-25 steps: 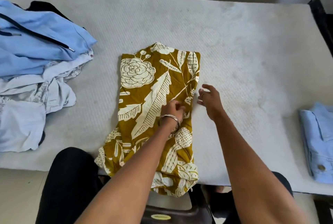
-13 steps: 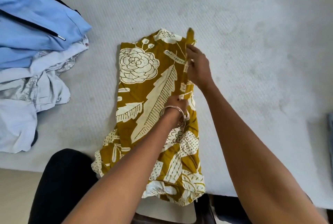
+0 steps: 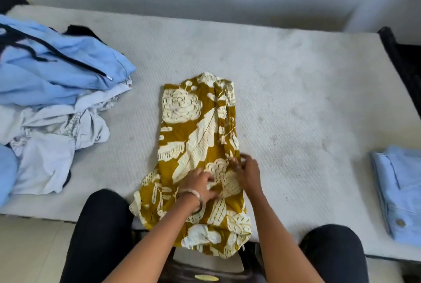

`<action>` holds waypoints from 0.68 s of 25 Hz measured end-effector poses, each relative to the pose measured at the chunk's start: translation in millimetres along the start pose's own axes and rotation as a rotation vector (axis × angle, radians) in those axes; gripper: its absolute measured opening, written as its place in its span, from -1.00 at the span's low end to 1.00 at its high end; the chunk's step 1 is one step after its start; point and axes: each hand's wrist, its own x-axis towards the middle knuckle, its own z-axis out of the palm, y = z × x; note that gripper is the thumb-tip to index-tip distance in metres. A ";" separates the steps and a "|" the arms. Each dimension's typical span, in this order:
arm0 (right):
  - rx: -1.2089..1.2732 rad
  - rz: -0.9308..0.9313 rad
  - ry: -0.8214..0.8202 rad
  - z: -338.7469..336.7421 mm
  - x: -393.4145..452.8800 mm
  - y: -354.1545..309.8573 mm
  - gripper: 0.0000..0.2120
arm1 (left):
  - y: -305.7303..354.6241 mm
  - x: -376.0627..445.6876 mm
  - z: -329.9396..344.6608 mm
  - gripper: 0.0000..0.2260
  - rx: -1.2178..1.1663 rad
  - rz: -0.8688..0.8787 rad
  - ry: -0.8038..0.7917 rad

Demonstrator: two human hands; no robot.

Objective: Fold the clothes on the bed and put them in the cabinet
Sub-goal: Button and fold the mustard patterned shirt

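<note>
Both hands down on the mustard floral garment point(image 3: 196, 146), lying lengthwise mid-bed w/ its lower end hanging over the near edge of the bed point(image 3: 296, 100). Left hand point(image 3: 200, 183) presses on the cloth, prob. to pin the fold, right hand point(image 3: 247, 172) beside it at the folded right side; blur, so can't tell if either pinches. Unfolded pile point(image 3: 52, 100) waits by the left edge, folded blue shirt point(image 3: 398, 191) parked at the right edge.
</note>
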 end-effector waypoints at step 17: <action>-0.708 -0.191 -0.310 -3.6 -114.4 -0.4 -0.56 | -55.3 -83.2 -47.8 -0.85 -0.931 -0.300 0.198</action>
